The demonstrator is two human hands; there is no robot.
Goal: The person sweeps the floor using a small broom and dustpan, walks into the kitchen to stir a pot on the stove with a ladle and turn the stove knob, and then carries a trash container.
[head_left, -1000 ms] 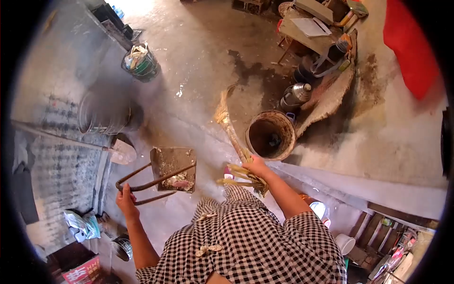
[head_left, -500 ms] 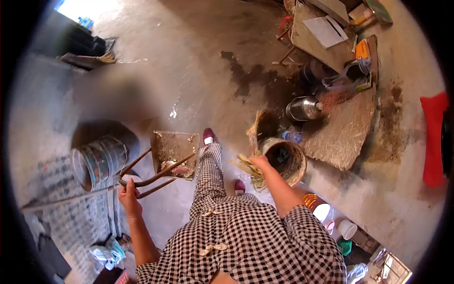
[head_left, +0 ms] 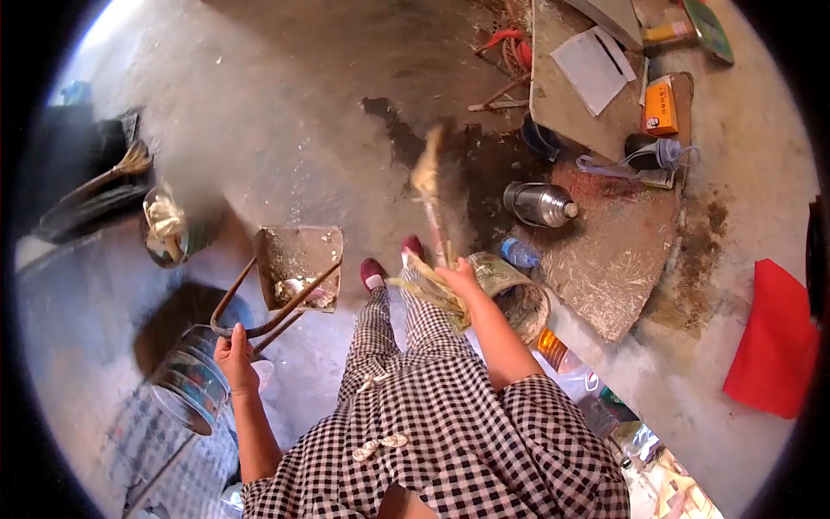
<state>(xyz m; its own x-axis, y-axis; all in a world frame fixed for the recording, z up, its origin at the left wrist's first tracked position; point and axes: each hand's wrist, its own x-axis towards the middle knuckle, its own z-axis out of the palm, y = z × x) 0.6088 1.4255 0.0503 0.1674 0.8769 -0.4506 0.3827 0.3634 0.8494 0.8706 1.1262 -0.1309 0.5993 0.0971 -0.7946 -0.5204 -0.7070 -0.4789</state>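
Note:
My left hand (head_left: 235,359) is closed around the bent wooden handle of a dustpan (head_left: 268,251). The pan hangs in front of my left side, with pale scraps and dirt lying inside it. Dry, pale-yellow husk-like leaves (head_left: 437,294) stick out of my right hand (head_left: 464,284), which is closed on them. From that same hand a thin stalk with a frayed, yellowish tip (head_left: 426,173) points forward, blurred by motion. Just right of the leaves stands a round, worn bucket (head_left: 500,275), partly covered by my right arm.
A metal thermos (head_left: 538,204) and a plastic bottle (head_left: 520,253) are by a worn board (head_left: 596,277) at right. A table (head_left: 562,95) holds papers. To the left are a paint-stained bucket (head_left: 186,381), a container of pale scraps (head_left: 164,216) and a broom (head_left: 132,160).
My right hand has shifted left, away from the bucket mouth, with the leaves and stalk. My feet have moved and the view has turned, bringing the broom into sight. The left hand keeps its hold.

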